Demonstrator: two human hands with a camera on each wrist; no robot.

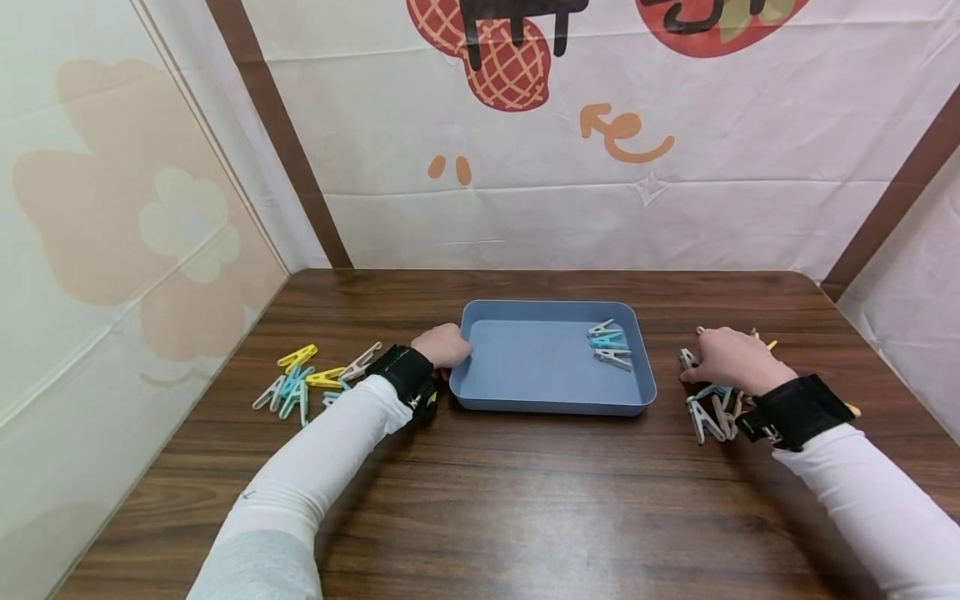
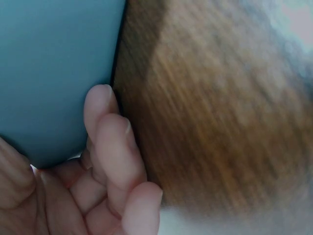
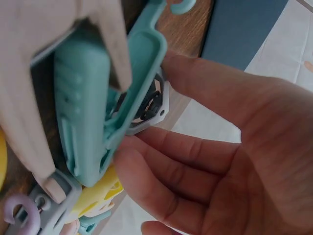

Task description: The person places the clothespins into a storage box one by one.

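My left hand [image 1: 442,345] grips the left wall of a blue-grey rectangular tray [image 1: 517,407]; in the left wrist view its curled fingers [image 2: 120,152] lie along the outer side of the tray [image 2: 54,73]. Three clothespins lie inside at the right, a light blue one [image 1: 609,341] between two grey ones. Over the right pile, my right hand [image 1: 733,360] pinches a grey clothespin [image 3: 161,110] between thumb and fingers, partly hidden behind a teal clothespin [image 3: 83,112]. Grey, beige and yellow clothespins crowd around that hand.
Left of the tray lies another pile, with yellow clothespins [image 1: 297,357], light blue ones [image 1: 295,392] and a beige one [image 1: 362,362]. Everything rests on a dark brown wooden table [image 1: 525,500]. Printed fabric [image 1: 390,225] hangs behind and beside it.
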